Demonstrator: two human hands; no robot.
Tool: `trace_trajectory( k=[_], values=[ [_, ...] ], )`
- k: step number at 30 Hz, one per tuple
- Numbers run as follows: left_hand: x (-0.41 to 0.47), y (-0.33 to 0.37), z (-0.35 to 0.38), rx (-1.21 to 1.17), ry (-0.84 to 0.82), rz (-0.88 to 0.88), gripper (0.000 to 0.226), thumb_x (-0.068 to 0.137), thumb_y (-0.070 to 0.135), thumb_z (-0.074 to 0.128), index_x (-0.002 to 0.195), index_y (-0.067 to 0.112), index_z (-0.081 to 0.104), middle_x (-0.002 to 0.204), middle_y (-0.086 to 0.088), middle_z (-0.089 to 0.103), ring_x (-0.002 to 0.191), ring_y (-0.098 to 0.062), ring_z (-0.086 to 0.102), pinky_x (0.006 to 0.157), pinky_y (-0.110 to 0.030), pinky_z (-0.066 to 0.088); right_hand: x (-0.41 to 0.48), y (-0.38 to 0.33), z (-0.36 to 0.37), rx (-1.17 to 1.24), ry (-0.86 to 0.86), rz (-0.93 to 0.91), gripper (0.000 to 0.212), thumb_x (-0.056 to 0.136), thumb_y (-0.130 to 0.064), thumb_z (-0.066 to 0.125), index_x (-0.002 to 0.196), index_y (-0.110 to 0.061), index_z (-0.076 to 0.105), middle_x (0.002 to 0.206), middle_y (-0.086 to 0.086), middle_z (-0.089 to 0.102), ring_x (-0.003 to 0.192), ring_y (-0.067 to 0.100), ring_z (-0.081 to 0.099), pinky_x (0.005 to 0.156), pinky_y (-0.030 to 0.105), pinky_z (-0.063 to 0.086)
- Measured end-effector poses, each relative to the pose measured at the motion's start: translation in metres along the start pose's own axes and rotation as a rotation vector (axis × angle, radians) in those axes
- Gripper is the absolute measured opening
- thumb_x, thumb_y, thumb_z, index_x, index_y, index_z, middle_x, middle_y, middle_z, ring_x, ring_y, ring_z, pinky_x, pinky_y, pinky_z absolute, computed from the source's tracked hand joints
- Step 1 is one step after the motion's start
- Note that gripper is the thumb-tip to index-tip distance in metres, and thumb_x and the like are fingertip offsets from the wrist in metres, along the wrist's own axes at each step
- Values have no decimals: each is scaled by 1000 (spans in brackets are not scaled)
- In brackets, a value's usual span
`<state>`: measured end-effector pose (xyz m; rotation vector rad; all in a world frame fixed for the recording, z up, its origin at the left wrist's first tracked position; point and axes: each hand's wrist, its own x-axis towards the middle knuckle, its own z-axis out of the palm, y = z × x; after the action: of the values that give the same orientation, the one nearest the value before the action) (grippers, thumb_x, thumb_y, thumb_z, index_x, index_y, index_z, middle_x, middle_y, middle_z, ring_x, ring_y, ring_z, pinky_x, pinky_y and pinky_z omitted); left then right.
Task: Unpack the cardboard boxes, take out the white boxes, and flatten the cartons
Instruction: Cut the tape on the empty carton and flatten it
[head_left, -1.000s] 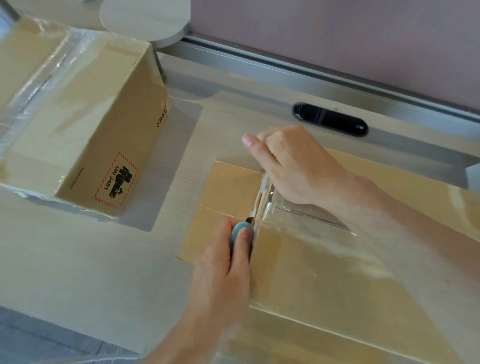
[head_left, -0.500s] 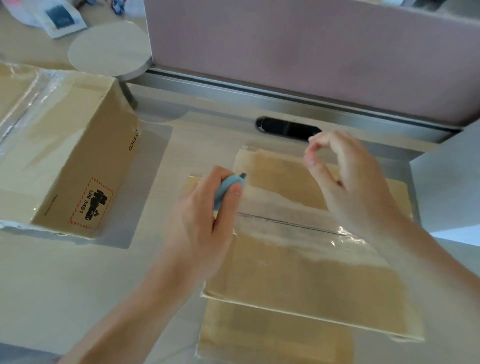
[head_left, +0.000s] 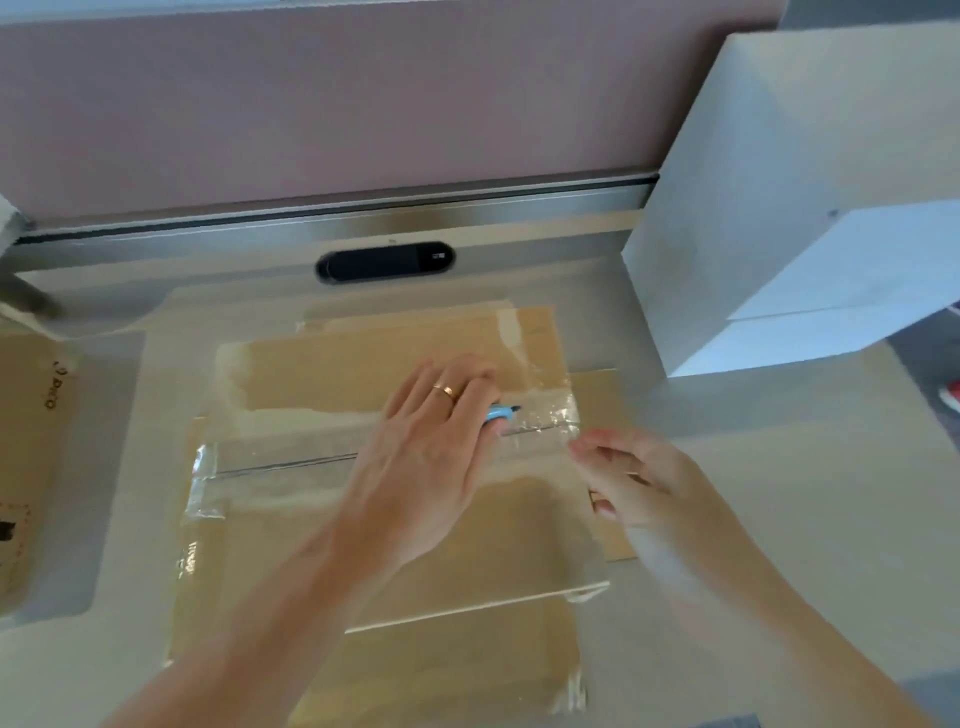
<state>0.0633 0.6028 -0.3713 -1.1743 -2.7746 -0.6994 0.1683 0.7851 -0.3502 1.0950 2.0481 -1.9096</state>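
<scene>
- Carton lies in the middle of the table, just in front of the person. Its top is closed with wide clear tape that runs from left to right along the seam.
- The left hand grips a small blue cutter. The tip of the cutter sits on the tape near the right end of the seam.
- The right hand is at the right edge of the carton with the fingers bent. It is blurred, so I cannot tell if it pinches the tape end or only touches it.
- White boxes stand stacked at the back right, well apart from both hands. A second carton shows at the left edge.
- The cardboard looks light and stiff, but I think it will bend easily at the folds.
- The tape is glossy and probably slippery, so it is a poor place to hold.
- It seems better to hold the carton at a bare edge or corner, or to press a flat palm beside the seam, away from the line of the blade.
</scene>
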Motion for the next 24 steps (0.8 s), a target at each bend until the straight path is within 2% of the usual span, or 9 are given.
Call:
trace_trajectory(
  k=[2,4,8,12,15,17,20,22,24],
  values=[
    [3,4,7,20,-5,-12,24,108,24,44,113,6,60,133,-9,59,122,-30,57,117,-49,37,2,-1,-1,18,38,25,44,83,-45,80,120,-27,66,108,-5,72,99,10,69,80,25,49],
    [9,6,10,21,-2,-12,24,108,26,43,114,8,59,132,-7,59,122,-27,56,118,-50,36,4,-4,-3,23,23,63,45,83,-45,79,122,-26,65,112,-5,73,104,10,69,87,29,51],
    [19,9,15,22,3,-9,20,109,22,45,113,9,59,133,-6,59,124,-28,57,118,-52,36,7,-5,-6,11,-30,82,44,82,-47,81,119,-28,66,108,-8,75,101,6,70,77,20,47],
    [25,13,20,49,-21,0,27,107,23,43,113,5,61,133,-10,61,124,-30,58,118,-52,36,10,-4,-4,-12,5,62,38,80,-43,85,110,-29,67,102,-9,74,90,5,71,59,7,45],
    [27,13,21,40,-27,-6,28,108,25,41,113,5,61,133,-9,61,124,-29,58,119,-50,33,10,-4,-3,-20,15,55,38,78,-41,86,108,-29,67,100,-8,74,87,6,71,65,11,45],
    [27,14,22,25,-26,-36,27,109,24,39,113,7,59,135,-7,59,125,-27,57,121,-52,30,10,-4,-3,-33,16,60,40,76,-43,87,108,-30,67,100,-10,73,88,4,70,73,18,46],
    [27,15,23,6,-29,-63,30,110,25,37,116,6,59,136,-7,59,128,-27,56,121,-56,29,10,-5,-3,-31,-6,81,40,76,-41,88,109,-28,69,100,-10,74,91,4,71,77,20,49],
    [28,16,23,2,-38,-76,35,109,28,36,118,4,60,136,-8,59,129,-27,55,121,-57,29,13,-6,-4,9,-35,96,35,79,-34,88,108,-23,73,98,-6,77,91,7,73,76,17,49],
    [27,16,23,-8,-38,-86,34,109,28,36,119,5,60,136,-8,59,130,-27,55,122,-57,29,15,-6,-7,39,-57,99,28,80,-28,88,103,-20,76,92,-4,80,84,4,74,67,7,48]
  ],
)
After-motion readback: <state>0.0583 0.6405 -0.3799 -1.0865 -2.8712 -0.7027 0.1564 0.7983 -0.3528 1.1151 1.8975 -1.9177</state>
